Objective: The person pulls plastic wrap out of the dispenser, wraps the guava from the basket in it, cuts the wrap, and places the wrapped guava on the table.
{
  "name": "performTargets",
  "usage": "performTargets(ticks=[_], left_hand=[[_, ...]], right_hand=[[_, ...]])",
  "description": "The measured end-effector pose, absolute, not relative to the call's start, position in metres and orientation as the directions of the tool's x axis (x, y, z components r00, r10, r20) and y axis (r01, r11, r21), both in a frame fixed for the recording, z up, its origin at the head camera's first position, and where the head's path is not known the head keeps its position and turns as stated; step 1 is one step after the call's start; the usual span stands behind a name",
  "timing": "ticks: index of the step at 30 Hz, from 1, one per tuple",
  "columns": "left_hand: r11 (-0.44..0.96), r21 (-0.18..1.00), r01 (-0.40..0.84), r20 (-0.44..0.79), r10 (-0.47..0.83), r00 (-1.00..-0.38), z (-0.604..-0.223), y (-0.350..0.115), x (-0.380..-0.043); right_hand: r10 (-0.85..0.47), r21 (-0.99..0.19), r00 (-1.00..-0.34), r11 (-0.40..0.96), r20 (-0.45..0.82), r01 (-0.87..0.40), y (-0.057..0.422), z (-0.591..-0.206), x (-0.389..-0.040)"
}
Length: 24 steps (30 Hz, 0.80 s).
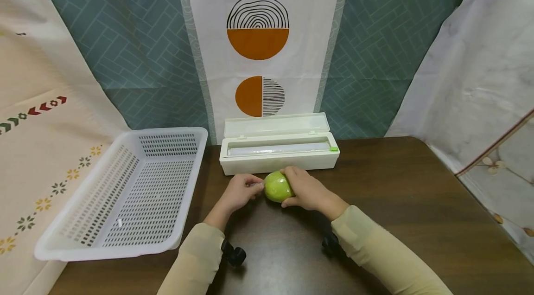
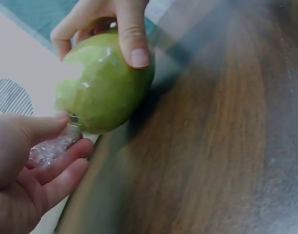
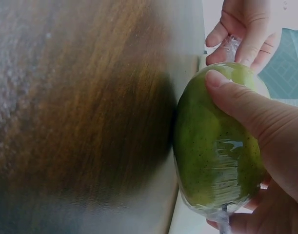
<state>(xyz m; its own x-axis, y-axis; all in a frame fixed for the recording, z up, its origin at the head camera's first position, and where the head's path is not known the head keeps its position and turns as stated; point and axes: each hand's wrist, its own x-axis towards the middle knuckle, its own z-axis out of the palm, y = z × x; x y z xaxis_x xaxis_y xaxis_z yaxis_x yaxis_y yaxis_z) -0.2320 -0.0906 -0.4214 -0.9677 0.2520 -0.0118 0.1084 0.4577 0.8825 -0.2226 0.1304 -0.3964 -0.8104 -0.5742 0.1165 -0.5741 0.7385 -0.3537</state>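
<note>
A speckled green fruit [image 1: 277,187], tightly covered in clear plastic film, is held low over the brown table, in front of the white wrap box. My right hand [image 1: 306,188] grips it from the right, thumb on the near side and fingers around the far side. At the fruit's left end my left hand [image 1: 242,190] pinches a twisted, crinkled tail of film [image 2: 53,148] between thumb and fingertips. In the right wrist view, another gathered film end [image 3: 223,222] sticks out at the fruit's opposite end, beside my right fingers.
The white wrap box [image 1: 279,163] stands at the back of the table with its lid [image 1: 277,124] up and a roll of film [image 1: 279,148] inside. A white perforated basket [image 1: 146,202] sits at the left, with a small white scrap [image 1: 119,223] in it. Patterned cloths hang behind.
</note>
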Motion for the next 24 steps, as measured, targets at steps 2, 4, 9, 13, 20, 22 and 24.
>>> performTargets(ticks=[2,4,9,13,20,22,24], left_hand=[[0.452,0.885,0.113,0.002,0.238,-0.971,-0.422,-0.089,-0.231],[0.442,0.891,0.11,0.012,0.219,-0.976,-0.423,-0.087,-0.231],[0.394,0.917,0.058,-0.01,0.168,-0.986,-0.428,-0.086,-0.234],[0.325,0.945,-0.036,-0.085,0.138,-0.987,-0.429,-0.085,-0.238],[0.226,0.946,-0.232,-0.258,0.094,-0.962,-0.424,-0.082,-0.243],[0.197,0.941,-0.276,-0.298,0.092,-0.95,-0.424,-0.081,-0.245],[0.176,0.937,-0.3,-0.32,0.096,-0.943,-0.423,-0.081,-0.244]], right_hand=[[-0.572,-0.357,-0.813,0.74,0.11,-0.569,0.13,-0.397,-0.222],[-0.57,-0.361,-0.815,0.741,0.107,-0.566,0.13,-0.397,-0.222],[-0.573,-0.355,-0.812,0.739,0.113,-0.572,0.131,-0.397,-0.223],[-0.578,-0.348,-0.807,0.736,0.123,-0.58,0.131,-0.399,-0.224],[-0.58,-0.343,-0.806,0.737,0.12,-0.582,0.131,-0.401,-0.226],[-0.58,-0.339,-0.807,0.74,0.114,-0.58,0.131,-0.402,-0.226],[-0.579,-0.339,-0.808,0.742,0.113,-0.579,0.131,-0.402,-0.226]])
